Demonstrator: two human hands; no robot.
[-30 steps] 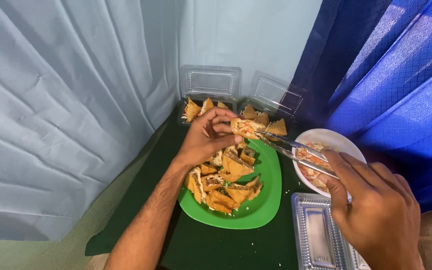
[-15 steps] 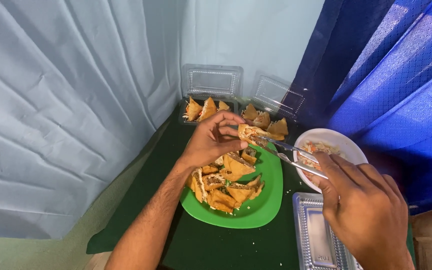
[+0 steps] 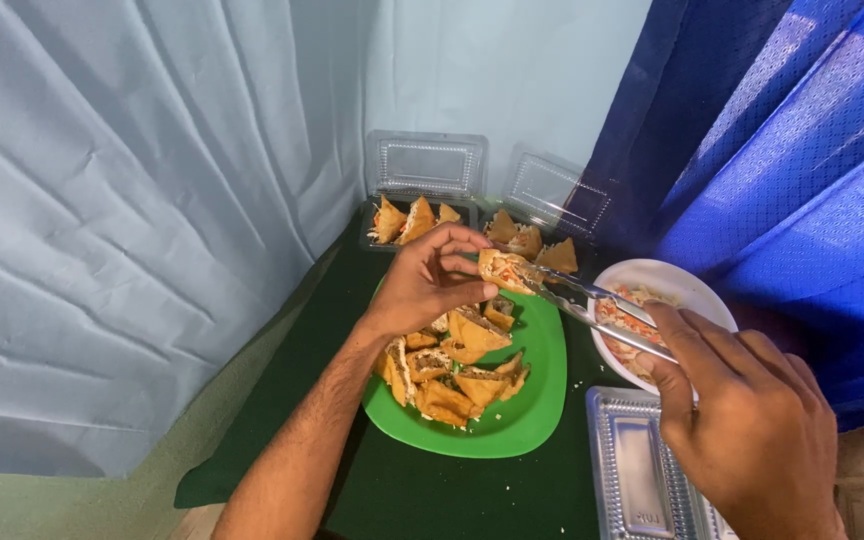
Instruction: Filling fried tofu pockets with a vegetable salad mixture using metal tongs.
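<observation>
- Here, mid-frame, your left hand (image 3: 427, 285) pinches the fried pocket (image 3: 505, 270); it looks crisp, light and crumbly, so hold its edges.
- Your right hand (image 3: 742, 420) grips the tongs (image 3: 592, 310), which look slippery, by the handles.

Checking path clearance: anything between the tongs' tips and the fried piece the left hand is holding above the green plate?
Nothing visible. The metal tongs in the right hand already reach the fried piece, which the left hand holds over the green plate. The white bowl lies under the tongs, not in their way.
</observation>
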